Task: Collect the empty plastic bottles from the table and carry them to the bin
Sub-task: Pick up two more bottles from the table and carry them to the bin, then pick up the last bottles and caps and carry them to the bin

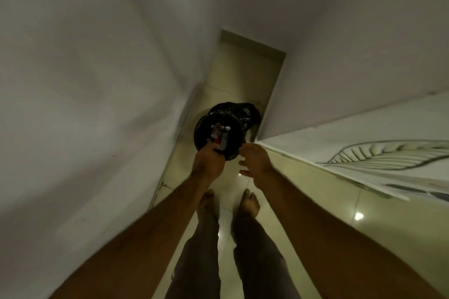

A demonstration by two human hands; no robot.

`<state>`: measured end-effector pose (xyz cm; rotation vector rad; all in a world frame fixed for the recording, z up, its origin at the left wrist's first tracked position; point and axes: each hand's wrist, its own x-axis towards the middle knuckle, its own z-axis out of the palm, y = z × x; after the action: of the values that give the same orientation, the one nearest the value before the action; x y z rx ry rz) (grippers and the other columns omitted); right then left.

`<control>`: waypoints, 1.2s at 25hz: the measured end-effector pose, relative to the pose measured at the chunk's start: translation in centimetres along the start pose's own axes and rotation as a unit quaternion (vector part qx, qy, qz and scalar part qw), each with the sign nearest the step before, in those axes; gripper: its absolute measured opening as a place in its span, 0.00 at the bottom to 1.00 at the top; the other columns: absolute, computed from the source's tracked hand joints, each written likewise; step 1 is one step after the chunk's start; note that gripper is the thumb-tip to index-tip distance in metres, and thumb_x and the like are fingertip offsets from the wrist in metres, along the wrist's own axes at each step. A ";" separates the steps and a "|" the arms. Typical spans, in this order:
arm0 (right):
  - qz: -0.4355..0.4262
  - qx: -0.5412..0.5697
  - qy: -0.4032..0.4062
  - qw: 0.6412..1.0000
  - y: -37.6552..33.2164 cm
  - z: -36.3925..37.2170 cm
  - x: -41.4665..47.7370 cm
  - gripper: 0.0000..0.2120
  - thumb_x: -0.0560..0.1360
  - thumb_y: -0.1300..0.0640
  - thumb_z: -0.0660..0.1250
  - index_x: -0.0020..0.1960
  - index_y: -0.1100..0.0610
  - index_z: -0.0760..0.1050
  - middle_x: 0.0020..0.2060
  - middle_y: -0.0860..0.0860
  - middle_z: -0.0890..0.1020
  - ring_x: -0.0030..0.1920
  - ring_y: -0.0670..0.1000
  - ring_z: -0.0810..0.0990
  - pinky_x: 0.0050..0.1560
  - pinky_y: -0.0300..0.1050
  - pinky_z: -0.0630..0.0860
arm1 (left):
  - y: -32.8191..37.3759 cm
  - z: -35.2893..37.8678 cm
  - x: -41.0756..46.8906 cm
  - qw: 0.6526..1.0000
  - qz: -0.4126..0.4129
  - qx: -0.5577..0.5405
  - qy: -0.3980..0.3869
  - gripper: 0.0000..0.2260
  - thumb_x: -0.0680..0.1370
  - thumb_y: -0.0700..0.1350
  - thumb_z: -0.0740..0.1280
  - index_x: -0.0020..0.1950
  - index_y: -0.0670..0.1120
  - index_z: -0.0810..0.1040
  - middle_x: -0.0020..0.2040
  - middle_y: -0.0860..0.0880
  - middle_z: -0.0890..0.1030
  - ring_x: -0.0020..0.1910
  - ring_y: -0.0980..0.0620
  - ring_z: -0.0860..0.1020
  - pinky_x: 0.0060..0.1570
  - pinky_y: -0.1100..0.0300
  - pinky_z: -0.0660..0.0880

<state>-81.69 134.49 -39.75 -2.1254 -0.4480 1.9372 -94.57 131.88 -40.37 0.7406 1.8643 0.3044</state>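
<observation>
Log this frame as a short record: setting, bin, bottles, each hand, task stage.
setting: narrow corridor, tiled floor, person standing barefoot
bin: black-lined bin on the floor ahead of the feet
bottles: plastic bottles bunched over the bin opening; count unclear
left hand: left hand closed on the bottles
right hand: right hand open, empty, beside the bin rim
task stage: at the bin, bottles not yet released

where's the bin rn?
Head view, centre: the bin, black-bagged, stands on the corridor floor just beyond both hands, bottles over its opening.
</observation>
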 end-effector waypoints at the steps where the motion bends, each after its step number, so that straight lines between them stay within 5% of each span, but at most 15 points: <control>1: -0.017 0.015 0.009 1.000 -0.6 -0.7 -3.6 0.14 0.81 0.55 0.63 0.66 0.55 0.74 0.56 0.55 0.80 0.51 0.55 0.77 0.48 0.50 0.77 | 1.4 -1.2 -2.6 1.000 0.012 0.011 -0.003 0.13 0.77 0.38 0.65 0.62 0.40 0.77 0.62 0.39 0.79 0.61 0.39 0.77 0.62 0.49 0.74; 7: -0.118 0.160 0.105 0.974 0.0 -6.4 -22.5 0.11 0.80 0.60 0.62 0.62 0.55 0.76 0.50 0.53 0.80 0.49 0.54 0.79 0.45 0.47 0.78 | 8.9 -4.5 -16.6 0.986 0.138 0.027 -0.095 0.13 0.77 0.43 0.67 0.62 0.45 0.78 0.57 0.49 0.81 0.55 0.48 0.79 0.59 0.53 0.77; 11: -0.184 0.251 0.172 0.935 3.6 -11.0 -34.2 0.09 0.80 0.57 0.64 0.59 0.54 0.77 0.51 0.53 0.82 0.49 0.53 0.81 0.47 0.48 0.79 | 12.8 -4.1 -26.9 0.960 0.222 0.033 -0.170 0.12 0.76 0.44 0.69 0.60 0.47 0.78 0.51 0.48 0.81 0.49 0.50 0.79 0.46 0.60 0.75; 17: -0.269 0.392 0.338 0.813 15.0 -17.7 -51.1 0.04 0.79 0.55 0.66 0.53 0.52 0.78 0.46 0.51 0.82 0.44 0.50 0.81 0.42 0.46 0.78 | 15.0 1.2 -44.8 0.869 0.399 0.032 -0.292 0.07 0.75 0.41 0.67 0.51 0.50 0.79 0.40 0.51 0.80 0.41 0.50 0.79 0.45 0.56 0.75; 26: -0.303 0.494 0.543 0.608 43.1 -15.3 -73.9 0.06 0.80 0.56 0.65 0.55 0.54 0.79 0.42 0.51 0.82 0.39 0.47 0.80 0.40 0.44 0.77 | 0.3 6.9 -74.2 0.691 0.503 0.067 -0.516 0.09 0.76 0.40 0.69 0.56 0.45 0.79 0.43 0.52 0.79 0.42 0.57 0.77 0.44 0.63 0.74; 30: -0.286 0.501 0.586 0.569 55.2 -10.6 -80.7 0.07 0.80 0.53 0.66 0.55 0.51 0.80 0.47 0.51 0.83 0.45 0.49 0.82 0.43 0.44 0.80 | -9.0 6.3 -84.6 0.640 0.493 0.068 -0.586 0.09 0.77 0.39 0.69 0.57 0.44 0.78 0.45 0.50 0.81 0.42 0.57 0.79 0.40 0.68 0.74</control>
<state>-73.69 53.51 15.48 -1.5517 0.2317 -0.0104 -70.85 71.78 15.29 1.5373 0.1019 0.2375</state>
